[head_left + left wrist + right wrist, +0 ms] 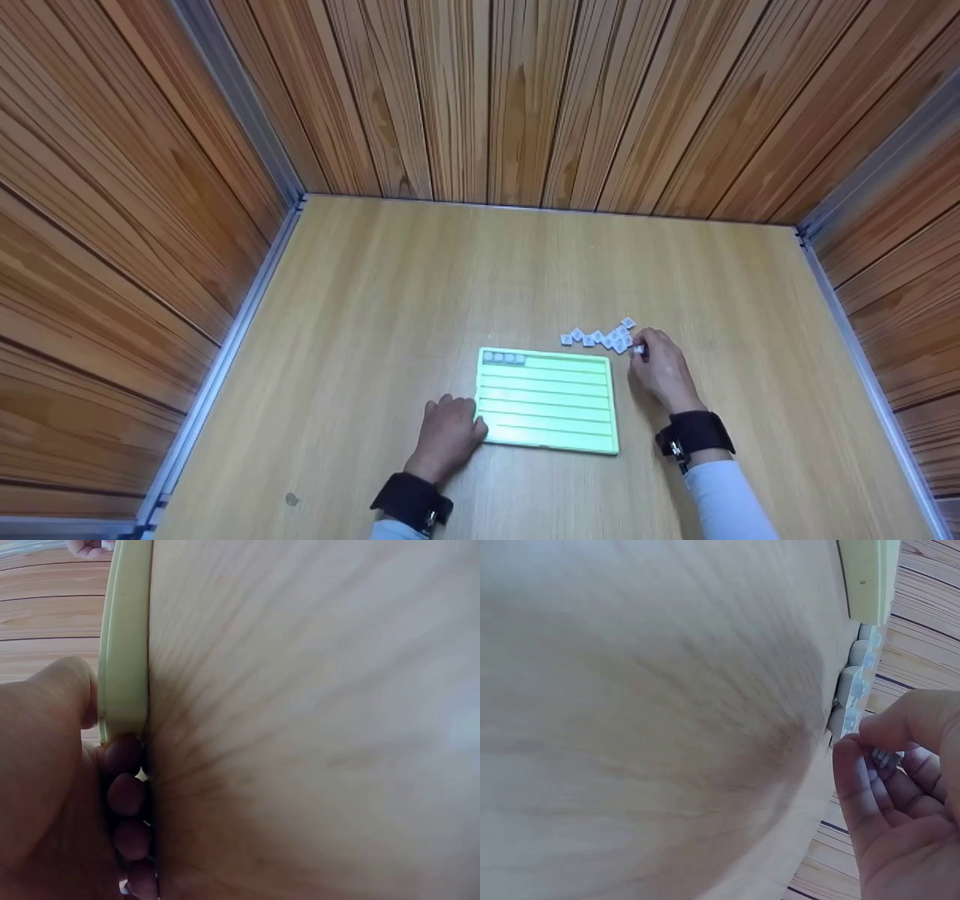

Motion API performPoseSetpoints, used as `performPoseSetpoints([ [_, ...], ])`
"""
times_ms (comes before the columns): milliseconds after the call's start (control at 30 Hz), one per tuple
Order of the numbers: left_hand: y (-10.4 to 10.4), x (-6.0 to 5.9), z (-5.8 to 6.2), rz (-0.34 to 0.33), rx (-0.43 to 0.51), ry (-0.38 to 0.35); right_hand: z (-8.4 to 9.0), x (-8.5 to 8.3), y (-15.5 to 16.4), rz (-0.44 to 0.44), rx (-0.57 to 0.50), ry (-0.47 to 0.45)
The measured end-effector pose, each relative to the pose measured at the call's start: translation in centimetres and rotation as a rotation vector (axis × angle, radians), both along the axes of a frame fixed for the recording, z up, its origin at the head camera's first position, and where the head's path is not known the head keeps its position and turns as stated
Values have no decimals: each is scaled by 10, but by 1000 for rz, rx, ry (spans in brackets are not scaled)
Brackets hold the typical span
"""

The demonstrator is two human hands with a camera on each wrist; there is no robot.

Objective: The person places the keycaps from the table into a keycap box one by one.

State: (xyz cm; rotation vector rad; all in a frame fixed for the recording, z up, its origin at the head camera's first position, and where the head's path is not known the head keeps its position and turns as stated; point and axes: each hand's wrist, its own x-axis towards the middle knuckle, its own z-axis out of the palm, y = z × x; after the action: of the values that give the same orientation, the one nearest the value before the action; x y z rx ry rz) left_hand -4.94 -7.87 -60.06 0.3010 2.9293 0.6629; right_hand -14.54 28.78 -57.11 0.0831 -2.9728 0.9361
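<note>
L hand [448, 435] rests on the bench [375, 300] at the near-left corner of the pale green grooved tray [547, 401], fingers [124, 795] curled against its edge, thumb over the rim. R hand [660, 371] sits just past the tray's far-right corner, thumb & fingers [855, 787] pinching one small white tile [638, 349] at the edge of a loose tile cluster [600, 337]. Four tiles [504, 358] are seated in the tray's top row, far-left end.
</note>
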Motion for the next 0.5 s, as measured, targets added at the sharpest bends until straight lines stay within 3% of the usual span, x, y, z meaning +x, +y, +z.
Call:
performPoseSetpoints([
  [200, 1, 0, 0, 12, -1, -23, -1, 1, 1, -14, 24, 31],
  [500, 2, 0, 1, 17, 11, -38, 1, 3, 2, -56, -4, 8],
])
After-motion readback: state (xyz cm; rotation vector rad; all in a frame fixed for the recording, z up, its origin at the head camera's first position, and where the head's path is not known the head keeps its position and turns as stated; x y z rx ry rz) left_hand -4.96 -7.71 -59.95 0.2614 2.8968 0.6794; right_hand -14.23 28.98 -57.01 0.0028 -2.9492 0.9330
